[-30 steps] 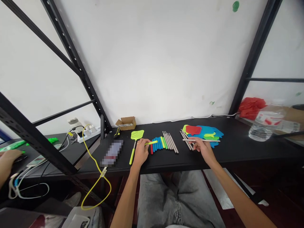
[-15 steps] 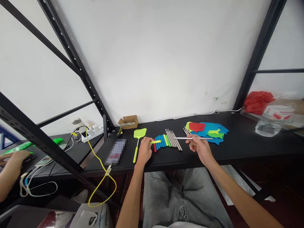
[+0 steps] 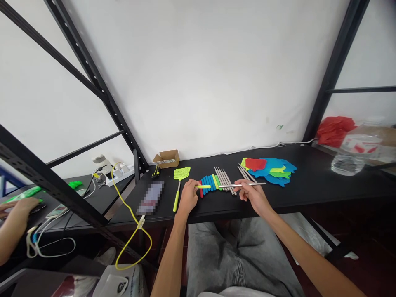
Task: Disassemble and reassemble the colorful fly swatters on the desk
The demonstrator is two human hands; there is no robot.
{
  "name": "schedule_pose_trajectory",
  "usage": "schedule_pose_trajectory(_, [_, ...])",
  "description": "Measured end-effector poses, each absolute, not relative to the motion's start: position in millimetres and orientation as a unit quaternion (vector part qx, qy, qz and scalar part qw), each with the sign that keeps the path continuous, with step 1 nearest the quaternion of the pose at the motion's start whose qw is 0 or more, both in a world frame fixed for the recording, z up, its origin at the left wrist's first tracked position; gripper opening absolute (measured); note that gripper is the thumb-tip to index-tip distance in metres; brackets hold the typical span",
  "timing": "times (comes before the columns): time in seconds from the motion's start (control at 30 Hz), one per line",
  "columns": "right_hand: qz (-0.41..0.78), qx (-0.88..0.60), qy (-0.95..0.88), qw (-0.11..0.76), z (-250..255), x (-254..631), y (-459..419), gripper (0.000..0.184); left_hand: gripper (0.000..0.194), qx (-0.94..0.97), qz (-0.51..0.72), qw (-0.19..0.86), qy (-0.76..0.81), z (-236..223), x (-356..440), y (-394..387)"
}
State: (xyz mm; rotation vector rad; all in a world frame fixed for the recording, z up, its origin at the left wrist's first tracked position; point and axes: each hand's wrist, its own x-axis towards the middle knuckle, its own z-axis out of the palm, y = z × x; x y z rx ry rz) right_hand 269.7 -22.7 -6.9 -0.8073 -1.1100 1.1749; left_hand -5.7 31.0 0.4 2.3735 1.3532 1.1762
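My left hand (image 3: pixel 189 196) is closed around a yellow-green handle grip (image 3: pixel 204 187), which points right. Held level in my right hand (image 3: pixel 252 194) is a thin silver metal rod (image 3: pixel 227 186); its left end lies a short way from the grip. Below and behind them, a row of blue handle grips (image 3: pixel 208 183), with red, yellow and green ones, lies on the black table. Several metal rods (image 3: pixel 223 176) lie beside that row. An assembled yellow-green fly swatter (image 3: pixel 182 174) rests left of my left hand. Blue, green and red swatter heads (image 3: pixel 272 168) are piled at the right.
A phone (image 3: pixel 151 197) with a yellow cable lies at the left, near a small open cardboard box (image 3: pixel 167 159) and a cutter knife (image 3: pixel 155 172). A clear plastic bottle (image 3: pixel 348 163) and red bag (image 3: pixel 335 130) are at the right. Another person's hand (image 3: pixel 26 206) is at far left.
My right hand has moved left with the metal rod, bringing the rod's left end closer to the yellow-green grip. My left hand has stayed nearly still.
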Motion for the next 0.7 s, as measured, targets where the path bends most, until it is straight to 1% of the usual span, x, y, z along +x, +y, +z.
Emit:
schedule_pose_trajectory(0.27, [0.510, -0.352, -0.497, 0.607, -7.8, 268.8, -21.9, 0.030, 0.025, 0.800, 0.384, 0.081, 0.454, 2.3, -4.0, 31.4])
schedule_pose_trajectory(0.47, [0.518, -0.328, -0.476, 0.631, -4.7, 267.7, -22.7, 0.024, 0.030, 0.783, 0.401, 0.088, 0.467, 5.0, -4.1, 27.3])
schedule_pose_trajectory(0.6, [0.527, -0.332, -0.440, 0.647, -0.4, 268.4, -23.3, 0.027, 0.035, 0.773, 0.398, 0.101, 0.483, 5.6, -4.3, 24.2])
schedule_pose_trajectory(0.7, [0.548, -0.335, -0.418, 0.643, 1.9, 271.0, -23.6, 0.033, 0.037, 0.773, 0.393, 0.111, 0.485, 6.2, -4.1, 22.8])
